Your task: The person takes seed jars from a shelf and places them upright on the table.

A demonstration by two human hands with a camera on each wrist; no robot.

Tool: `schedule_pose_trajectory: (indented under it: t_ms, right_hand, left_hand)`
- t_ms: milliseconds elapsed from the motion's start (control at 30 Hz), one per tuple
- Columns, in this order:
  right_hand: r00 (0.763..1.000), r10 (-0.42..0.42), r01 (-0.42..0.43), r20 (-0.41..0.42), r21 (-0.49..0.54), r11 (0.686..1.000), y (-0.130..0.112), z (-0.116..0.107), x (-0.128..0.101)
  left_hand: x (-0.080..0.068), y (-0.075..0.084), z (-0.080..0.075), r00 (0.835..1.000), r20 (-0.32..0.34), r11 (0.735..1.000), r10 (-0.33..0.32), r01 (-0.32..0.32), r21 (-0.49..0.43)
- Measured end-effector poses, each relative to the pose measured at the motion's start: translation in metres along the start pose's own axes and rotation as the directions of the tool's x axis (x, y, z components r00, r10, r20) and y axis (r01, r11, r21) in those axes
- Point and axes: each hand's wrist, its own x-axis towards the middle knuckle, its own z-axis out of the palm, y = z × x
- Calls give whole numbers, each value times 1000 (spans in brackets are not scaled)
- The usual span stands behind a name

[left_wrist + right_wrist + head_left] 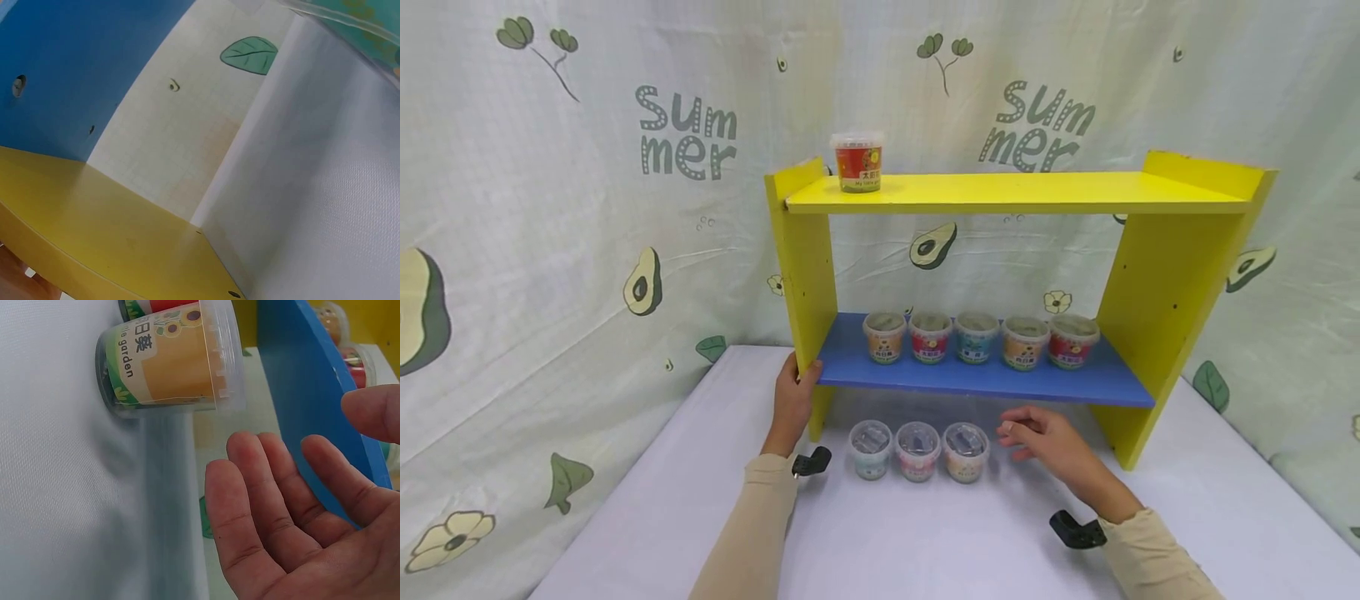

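Your right grip (1037, 433) hangs loose and wide over the bench (970, 542), holding nothing, fingers (262, 506) relaxed. Just left of it stands the orange cup (966, 451), with two more cups (893, 448) in a row beyond that. Your left grip (793, 398) clasps the shelf's yellow side panel (805, 275). Past both grips, five cups (977, 337) line the blue board (985, 379). Farthest up, one cup (858, 161) sits on the top board (1015, 193).

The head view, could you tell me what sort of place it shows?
Probably a staged tabletop set, not a real shop: a printed "Summer" avocado backdrop hangs behind a white table, and a small yellow shelf holds rows of little labelled tubs.
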Motion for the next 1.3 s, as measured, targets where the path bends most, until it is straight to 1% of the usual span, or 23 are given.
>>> schedule_pose_trajectory:
  t_ms: [200, 533, 633, 800, 933, 1100, 1167, 1300]
  right_hand:
    - [1000, -15, 15, 4, 15, 1000, -5, -2, 0]
    - [999, -31, 31, 5, 40, 999, -8, 1, -6]
    - [999, -33, 32, 11, 41, 999, -8, 2, -7]
    - [999, -42, 42, -7, 53, 998, -12, -2, -7]
    - [999, -43, 42, 1, 63, 997, -17, -3, -8]
    - [999, -40, 39, 16, 77, 996, -19, -4, -8]
    - [999, -49, 47, 19, 80, 996, -19, -4, -9]
    - [997, -70, 67, 25, 88, 994, -23, -5, -10]
  left_hand:
    - [1, 1, -1, 1000, -7, 1000, 14, -14, -1]
    - [0, 2, 2, 999, -41, 1000, -14, 15, 25]
    - [0, 3, 2, 999, -39, 999, -35, 36, 29]
    - [0, 4, 2, 997, -15, 997, -70, 71, 34]
    - [-1, 2, 2, 997, -17, 997, -72, 72, 13]
    - [-2, -3, 3, 995, -15, 995, -95, 94, -20]
    - [-2, -3, 5, 996, -16, 995, -88, 87, -40]
    - [-2, -2, 7, 998, -17, 995, -52, 51, -84]
